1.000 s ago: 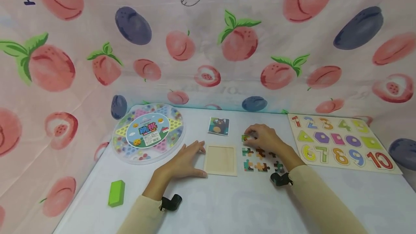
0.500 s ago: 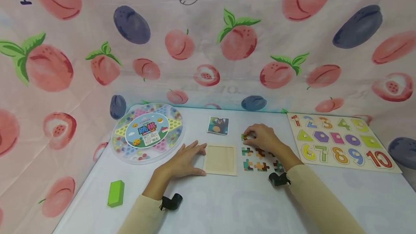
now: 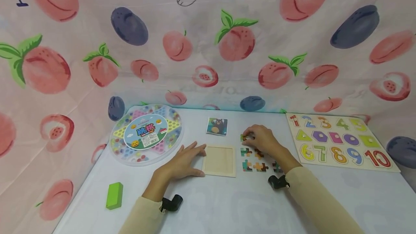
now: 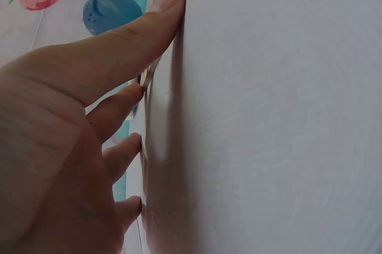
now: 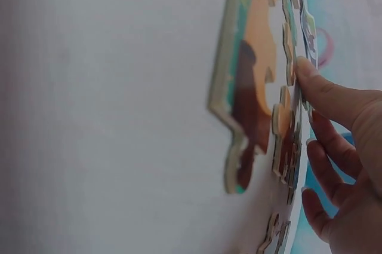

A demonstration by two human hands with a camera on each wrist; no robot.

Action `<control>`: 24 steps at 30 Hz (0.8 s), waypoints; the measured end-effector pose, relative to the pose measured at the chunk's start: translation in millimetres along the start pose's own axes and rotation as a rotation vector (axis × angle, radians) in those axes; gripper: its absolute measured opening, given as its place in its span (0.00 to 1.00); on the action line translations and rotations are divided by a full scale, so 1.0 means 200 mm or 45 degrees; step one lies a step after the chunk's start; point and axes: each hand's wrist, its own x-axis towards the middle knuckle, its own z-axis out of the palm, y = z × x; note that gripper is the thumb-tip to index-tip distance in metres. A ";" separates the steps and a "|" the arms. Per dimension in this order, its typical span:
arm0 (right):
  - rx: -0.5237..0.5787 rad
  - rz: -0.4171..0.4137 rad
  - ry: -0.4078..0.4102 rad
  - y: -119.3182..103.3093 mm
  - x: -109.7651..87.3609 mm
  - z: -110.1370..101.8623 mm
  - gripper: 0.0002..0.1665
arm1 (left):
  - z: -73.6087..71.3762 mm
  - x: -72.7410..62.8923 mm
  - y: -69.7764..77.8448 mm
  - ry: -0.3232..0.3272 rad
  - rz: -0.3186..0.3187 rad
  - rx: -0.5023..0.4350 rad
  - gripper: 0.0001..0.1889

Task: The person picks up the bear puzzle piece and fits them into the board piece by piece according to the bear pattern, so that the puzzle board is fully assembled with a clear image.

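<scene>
White desk [image 3: 221,207]. Pale wooden board of coloured numerals and shapes [image 3: 339,143], right. Round multicoloured board game [image 3: 147,134], left. Left hand [image 3: 182,163]: fingers spread, thumb and forefinger touching the tray's left edge. Right hand [image 3: 263,139]: fingers pinching one puzzle piece. Square pale wooden tray [image 3: 219,160], between hands. Green rectangular block [image 3: 114,196], near left. Bear-printed square card [image 3: 216,126], behind tray. Flat multicoloured jigsaw pieces [image 3: 247,166], right of tray; pinched green-printed piece [image 3: 242,138], back left among them.

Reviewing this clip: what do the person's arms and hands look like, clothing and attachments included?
The left hand and right hand are bare, without gloves. Plain beige long sleeves, left sleeve and right sleeve, cover the forearms. A small, rounded black device sits at each wrist.
</scene>
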 end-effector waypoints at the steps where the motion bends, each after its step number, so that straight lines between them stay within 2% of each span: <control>1: 0.011 0.003 0.001 0.00 0.00 0.00 0.16 | 0.00 0.00 0.00 -0.001 0.002 0.000 0.32; 6: 0.059 0.008 0.007 -0.02 -0.01 0.00 0.15 | 0.00 0.00 0.00 -0.012 0.007 0.001 0.32; 17: 0.119 -0.055 0.050 -0.05 -0.03 0.00 0.13 | -0.01 0.00 0.00 -0.039 0.024 -0.020 0.32; 24: 0.092 -0.079 0.058 -0.05 -0.03 0.00 0.12 | -0.01 -0.01 -0.01 -0.030 0.018 -0.030 0.32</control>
